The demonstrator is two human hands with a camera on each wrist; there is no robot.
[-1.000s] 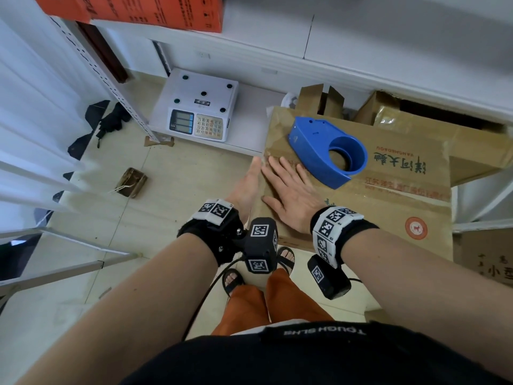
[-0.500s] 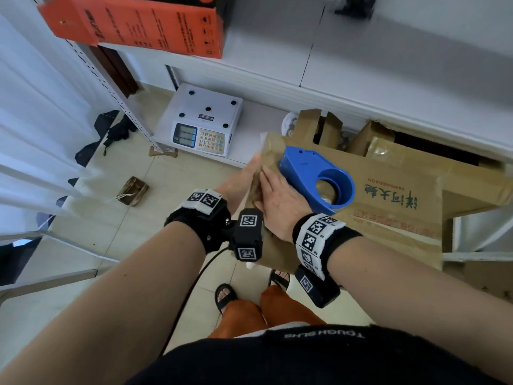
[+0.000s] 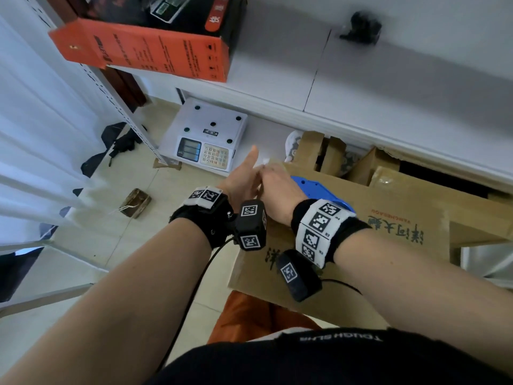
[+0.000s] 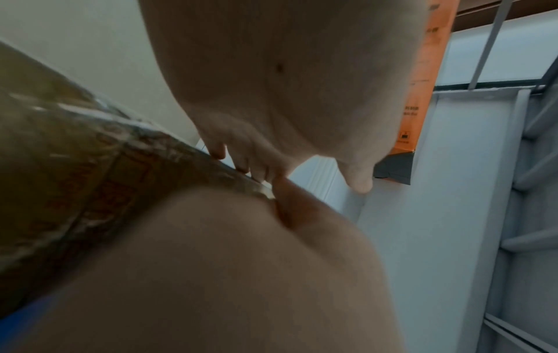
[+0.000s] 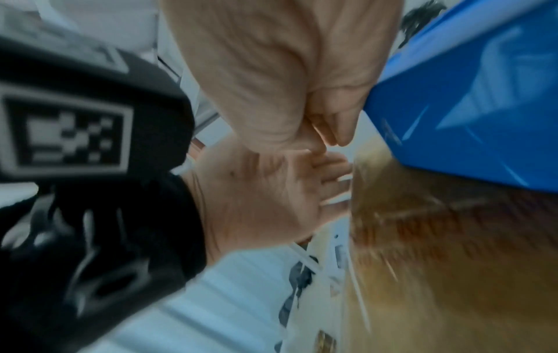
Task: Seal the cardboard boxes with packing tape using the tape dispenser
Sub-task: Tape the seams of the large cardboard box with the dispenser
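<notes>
nearest the person, the right hand (image 3: 277, 194) lies on the top of the brown printed cardboard box (image 3: 388, 226), fingers curled over its far left corner, with the wrist hiding part of the blue plastic tape dispenser (image 3: 319, 191) that rests on the box top just beside it. the left hand (image 3: 244, 179) stands flat against the box's left end, fingers straight and thumb raised, holding nothing; the left wrist view shows its fingertips (image 4: 241, 164) on the shiny taped edge. the step in hand looks like pressing the tape end down over the corner and side of the box. the next move probably calls for the right hand to take up the dispenser, or for both hands to turn the box to an untaped seam.

counted: two hands, one dispenser, one box under the hands, and at least two more brown boxes (image 3: 319, 151) behind it under the white desk (image 3: 388, 79). further off, one white weighing scale (image 3: 206, 137) sits low by the floor, and one orange carton (image 3: 144, 51) sits on a shelf.
</notes>
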